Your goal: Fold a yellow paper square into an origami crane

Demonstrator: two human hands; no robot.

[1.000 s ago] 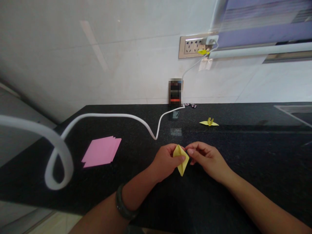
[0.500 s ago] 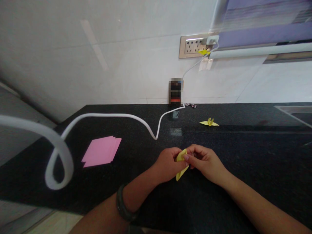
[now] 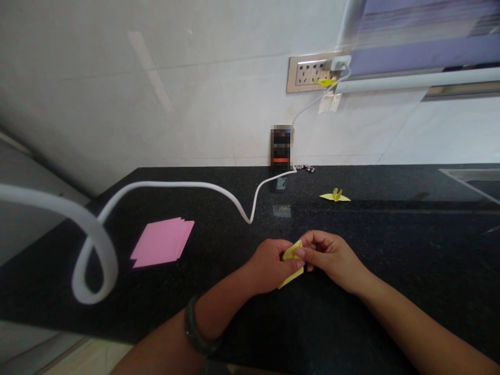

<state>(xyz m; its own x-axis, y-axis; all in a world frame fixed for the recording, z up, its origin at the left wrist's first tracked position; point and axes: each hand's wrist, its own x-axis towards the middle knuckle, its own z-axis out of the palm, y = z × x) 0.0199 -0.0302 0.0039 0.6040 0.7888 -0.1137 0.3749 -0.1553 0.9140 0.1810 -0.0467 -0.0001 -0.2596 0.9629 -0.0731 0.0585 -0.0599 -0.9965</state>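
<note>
My left hand (image 3: 270, 264) and right hand (image 3: 328, 253) both pinch one folded yellow paper (image 3: 290, 253) between them, over the black counter (image 3: 234, 333). Beyond lies one winged yellow fold (image 3: 336, 196); leftward, one pink stack (image 3: 162, 242). The upright device (image 3: 281, 148) is pixelated past reading.

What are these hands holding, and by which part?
Folded yellow paper: the left hand grips it across the middle, the right hand pinches its upper right edge.

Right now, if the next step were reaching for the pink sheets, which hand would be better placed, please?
Probably the left hand: it lies nearer the pink sheets, with the right hand farther off. Both hold the folded yellow paper, though the right one, pinching it too, might steady it alone.
</note>
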